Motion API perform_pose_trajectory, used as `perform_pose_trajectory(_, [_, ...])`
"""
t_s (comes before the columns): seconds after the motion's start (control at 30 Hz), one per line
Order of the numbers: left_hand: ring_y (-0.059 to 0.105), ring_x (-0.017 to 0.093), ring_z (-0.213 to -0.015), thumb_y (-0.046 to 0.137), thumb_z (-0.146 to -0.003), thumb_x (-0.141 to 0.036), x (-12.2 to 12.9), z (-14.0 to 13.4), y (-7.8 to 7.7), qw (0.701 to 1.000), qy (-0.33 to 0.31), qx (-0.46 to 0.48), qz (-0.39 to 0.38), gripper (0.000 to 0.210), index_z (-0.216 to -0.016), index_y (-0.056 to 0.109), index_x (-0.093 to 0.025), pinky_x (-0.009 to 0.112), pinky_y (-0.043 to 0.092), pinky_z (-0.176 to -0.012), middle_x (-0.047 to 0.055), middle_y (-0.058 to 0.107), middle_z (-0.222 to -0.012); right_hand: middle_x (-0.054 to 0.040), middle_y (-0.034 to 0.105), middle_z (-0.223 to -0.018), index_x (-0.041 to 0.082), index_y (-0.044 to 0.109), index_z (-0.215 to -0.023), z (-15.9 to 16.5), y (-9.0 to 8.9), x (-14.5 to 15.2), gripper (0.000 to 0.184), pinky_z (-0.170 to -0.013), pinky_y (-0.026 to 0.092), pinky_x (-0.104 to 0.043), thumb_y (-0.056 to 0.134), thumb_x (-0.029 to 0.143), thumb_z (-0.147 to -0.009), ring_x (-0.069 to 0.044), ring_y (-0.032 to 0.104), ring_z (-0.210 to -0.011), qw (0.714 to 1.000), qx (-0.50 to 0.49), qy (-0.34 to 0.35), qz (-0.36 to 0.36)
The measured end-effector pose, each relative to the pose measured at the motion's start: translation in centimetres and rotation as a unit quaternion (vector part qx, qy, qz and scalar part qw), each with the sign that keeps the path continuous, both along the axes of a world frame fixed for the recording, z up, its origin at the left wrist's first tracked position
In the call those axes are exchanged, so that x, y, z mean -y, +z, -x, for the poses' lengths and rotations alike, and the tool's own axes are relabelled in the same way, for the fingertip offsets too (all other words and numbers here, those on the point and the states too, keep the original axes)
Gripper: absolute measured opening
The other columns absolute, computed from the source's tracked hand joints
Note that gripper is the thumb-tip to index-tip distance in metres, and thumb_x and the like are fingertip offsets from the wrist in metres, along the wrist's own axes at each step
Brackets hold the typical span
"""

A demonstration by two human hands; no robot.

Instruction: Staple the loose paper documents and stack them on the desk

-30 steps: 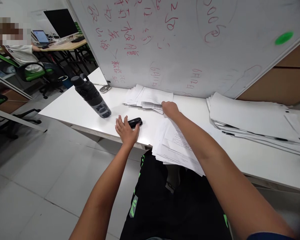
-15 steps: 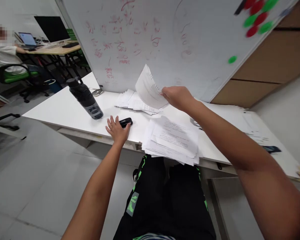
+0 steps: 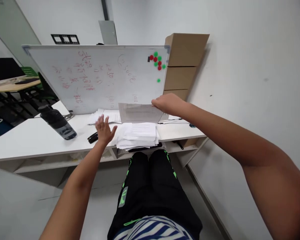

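Note:
My right hand (image 3: pixel 168 102) pinches the upper right corner of a sheet of paper (image 3: pixel 140 112), which hangs over the desk in front of the whiteboard. Whether it is one sheet or a few I cannot tell. Below it lies a thick stack of printed papers (image 3: pixel 138 135) at the desk's front edge. With fingers spread, my left hand (image 3: pixel 105 130) is raised between that stack and a black stapler-like object (image 3: pixel 92 137), holding nothing. A second pile of papers (image 3: pixel 112 115) rests farther back, behind my left hand and partly hidden by the sheet.
A dark water bottle (image 3: pixel 58 122) stands on the white desk (image 3: pixel 20 143) at the left. Behind the desk leans a whiteboard (image 3: pixel 137 90) with red writing and round magnets. Stacked cardboard boxes (image 3: pixel 182 76) are at its right, beside the wall.
My view has turned right and upward. The sheet in my right hand has moved from above the back pile to above the front stack. My left hand has lifted off the black object.

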State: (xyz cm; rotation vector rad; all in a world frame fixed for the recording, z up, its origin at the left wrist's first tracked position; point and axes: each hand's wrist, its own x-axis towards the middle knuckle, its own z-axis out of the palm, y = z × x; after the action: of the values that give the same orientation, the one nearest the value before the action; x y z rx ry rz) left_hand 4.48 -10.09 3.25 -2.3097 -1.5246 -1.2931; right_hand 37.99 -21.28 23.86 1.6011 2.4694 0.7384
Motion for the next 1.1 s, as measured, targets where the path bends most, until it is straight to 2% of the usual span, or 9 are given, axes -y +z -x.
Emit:
perform_pose_trajectory(0.07, [0.021,0.034,-0.149,0.065,-0.079,-0.062,1.1,-2.9,2.9,0.993,-0.099,0.068,0.007,0.093,-0.15,0.033,-0.012,0.051,0.016,-0.12,0.023,0.028,-0.158,-0.0124,0.069,-0.092,0.018,0.06,-0.106,-0.1,-0.3,1.0,0.024,-0.062,0.031,-0.029,0.039,0.027,-0.101,-0.02,0.059,-0.077,0.999,-0.029,-0.014,0.014])
perform_pose_trajectory(0.17, [0.049,0.031,-0.132,0.067,-0.078,-0.062,2.9,-6.5,5.9,0.941,-0.234,0.196,0.146,0.084,-0.144,0.043,-0.017,0.046,0.038,-0.109,0.019,0.053,-0.142,-0.0128,0.069,-0.099,0.019,0.061,-0.107,0.0,-1.2,1.0,0.027,-0.066,0.035,-0.029,0.037,0.031,-0.102,-0.021,0.061,-0.082,0.994,-0.096,-0.028,0.036])
perform_pose_trajectory(0.37, [0.066,0.03,-0.103,0.082,-0.061,-0.055,4.1,-8.3,5.6,0.83,-0.246,0.403,0.295,0.062,-0.103,0.071,-0.011,0.043,0.051,-0.093,0.013,0.073,-0.106,-0.0133,0.068,-0.114,0.018,0.06,-0.118,-0.1,-5.1,-1.8,0.031,-0.082,0.044,-0.034,0.039,0.032,-0.1,-0.026,0.062,-0.101,0.941,-0.337,0.019,0.018])
perform_pose_trajectory(0.5, [0.068,0.027,-0.099,0.087,-0.054,-0.047,3.5,-7.8,3.5,0.79,-0.221,0.485,0.303,0.062,-0.102,0.071,-0.012,0.043,0.052,-0.091,0.013,0.074,-0.103,-0.0178,0.052,-0.142,0.018,0.046,-0.14,0.3,-11.0,-3.5,0.065,-0.103,0.04,-0.042,0.066,0.045,-0.084,-0.029,0.048,-0.131,0.799,-0.6,0.015,-0.046])
perform_pose_trajectory(0.6, [0.069,0.026,-0.093,0.088,-0.053,-0.043,2.7,-7.5,2.5,0.782,-0.213,0.492,0.318,0.061,-0.1,0.07,-0.011,0.043,0.052,-0.09,0.013,0.075,-0.1,-0.018,0.059,-0.135,0.018,0.052,-0.132,1.2,-15.6,-4.4,0.072,-0.099,0.046,-0.043,0.075,0.049,-0.071,-0.029,0.055,-0.124,0.625,-0.778,-0.037,0.052])
perform_pose_trajectory(0.67, [0.069,0.025,-0.091,0.088,-0.054,-0.043,2.0,-7.3,2.2,0.793,-0.213,0.476,0.316,0.06,-0.101,0.07,-0.01,0.042,0.052,-0.089,0.013,0.075,-0.1,-0.0156,0.068,-0.12,0.016,0.061,-0.117,1.6,-17.6,-4.8,0.058,-0.095,0.049,-0.042,0.075,0.046,-0.069,-0.028,0.062,-0.111,0.56,-0.82,-0.009,0.119])
perform_pose_trajectory(0.83, [0.068,0.026,-0.098,0.083,-0.063,-0.047,1.3,-6.9,1.8,0.836,-0.22,0.411,0.291,0.057,-0.107,0.069,-0.013,0.04,0.051,-0.091,0.012,0.074,-0.106,-0.0084,0.074,-0.104,0.018,0.067,-0.103,1.8,-19.3,-5.2,0.036,-0.09,0.051,-0.041,0.068,0.04,-0.075,-0.026,0.066,-0.1,0.563,-0.825,-0.002,0.056])
perform_pose_trajectory(1.0, [0.066,0.028,-0.103,0.076,-0.07,-0.052,1.6,-6.5,0.6,0.87,-0.209,0.34,0.29,0.054,-0.11,0.069,-0.016,0.041,0.051,-0.091,0.011,0.073,-0.113,-0.0112,0.069,-0.116,0.018,0.058,-0.122,2.0,-21.2,-5.1,0.047,-0.094,0.05,-0.039,0.057,0.045,-0.084,-0.024,0.064,-0.105,0.601,-0.796,-0.037,-0.056])
perform_pose_trajectory(1.1, [0.066,0.031,-0.102,0.077,-0.066,-0.055,1.5,-6.0,0.1,0.883,-0.188,0.295,0.313,0.057,-0.109,0.071,-0.018,0.043,0.052,-0.089,0.011,0.073,-0.112,-0.0119,0.068,-0.116,0.02,0.054,-0.125,2.1,-22.6,-4.7,0.049,-0.094,0.05,-0.038,0.059,0.045,-0.083,-0.023,0.065,-0.104,0.605,-0.794,-0.038,-0.051])
